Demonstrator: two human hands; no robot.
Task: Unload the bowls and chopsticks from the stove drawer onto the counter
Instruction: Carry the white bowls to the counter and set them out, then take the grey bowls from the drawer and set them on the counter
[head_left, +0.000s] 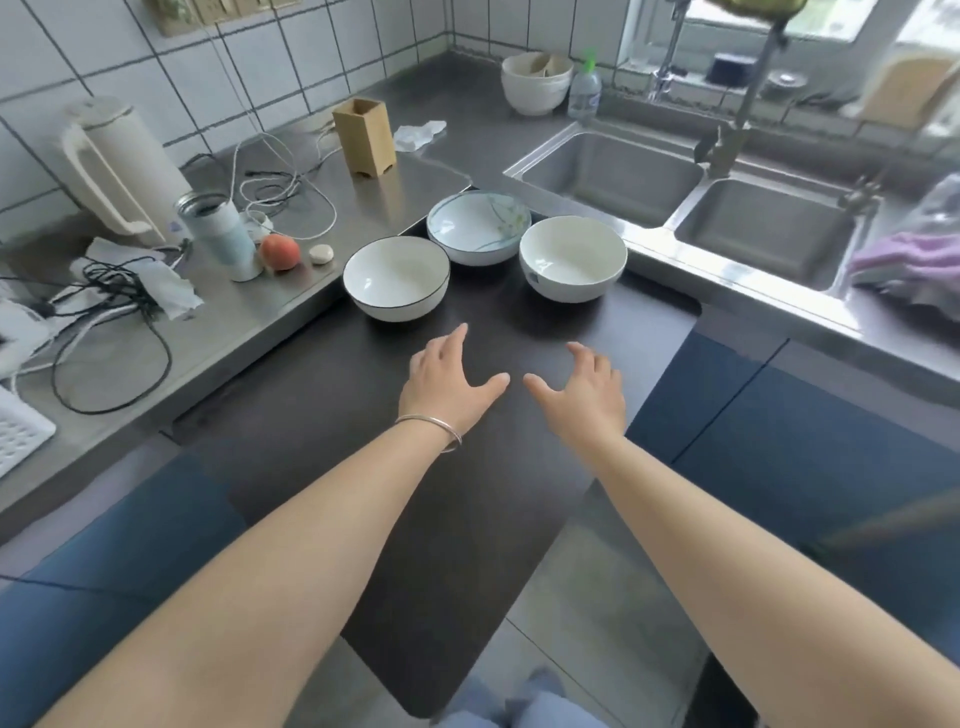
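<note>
Both hands, left hand and right hand, hover spread and empty short of three bowls on the dark top; glazed, likely slippery, breakable; take by rims.

Your left hand and right hand hover empty, fingers spread, over the dark stovetop. At twelve o'clock sit three bowls; the sink at one.

Bright, soft daylight enters from window, upper right of frame, blown out there. Steel counter shows mild glare. Wide-angle bending and smeared blur at edges; centre sharp.
</note>
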